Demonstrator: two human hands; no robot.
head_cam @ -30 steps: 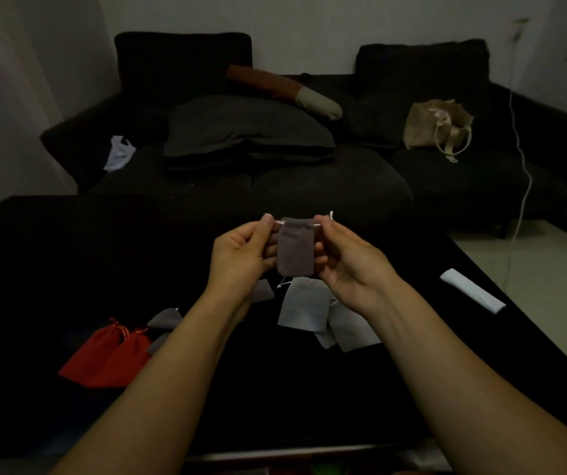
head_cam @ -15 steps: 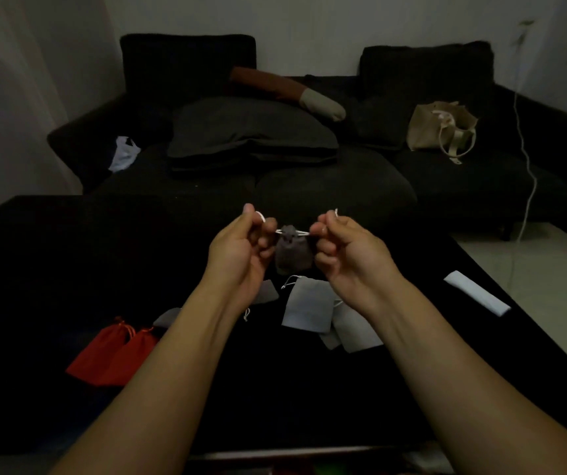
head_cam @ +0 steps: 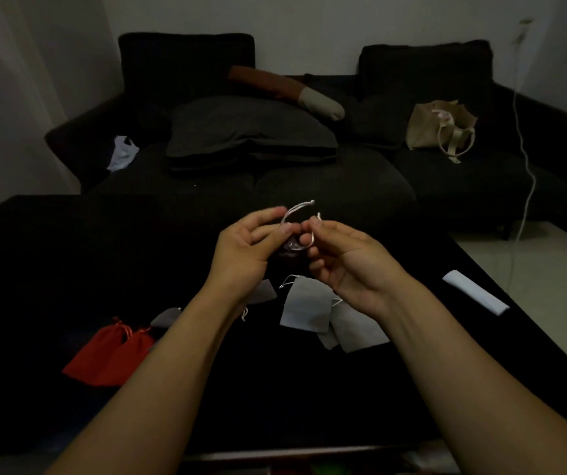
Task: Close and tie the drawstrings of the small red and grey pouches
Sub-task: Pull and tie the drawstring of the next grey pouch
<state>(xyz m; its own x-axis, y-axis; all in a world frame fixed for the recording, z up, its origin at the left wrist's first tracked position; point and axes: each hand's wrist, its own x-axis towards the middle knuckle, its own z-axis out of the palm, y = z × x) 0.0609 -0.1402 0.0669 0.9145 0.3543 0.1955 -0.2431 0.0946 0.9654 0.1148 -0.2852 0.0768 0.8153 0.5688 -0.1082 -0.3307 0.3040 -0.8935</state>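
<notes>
Two bare forearms reach in from the bottom edge over a black bench (head_cam: 69,269) in a dim room. The left hand (head_cam: 244,250) and right hand (head_cam: 347,258) meet above the bench, and between them sits a small dark grey pouch (head_cam: 290,246), almost wholly hidden by the fingers. Its pale drawstring (head_cam: 296,210) arcs up in a loop above the knuckles. The left thumb and forefinger pinch one side of the cord; the right fingers curl round the other side (where the cord ends lie is hard to make out).

Below the hands, light grey pouches (head_cam: 306,306) lie overlapping on the bench, partly covered by the right wrist. Two red pouches (head_cam: 104,354) lie side by side to the left, with a darker grey one (head_cam: 167,317) just beside them, half hidden by the left forearm. A white folded strip (head_cam: 474,291) lies near the bench's right edge. A dark sofa (head_cam: 309,173) stands behind.
</notes>
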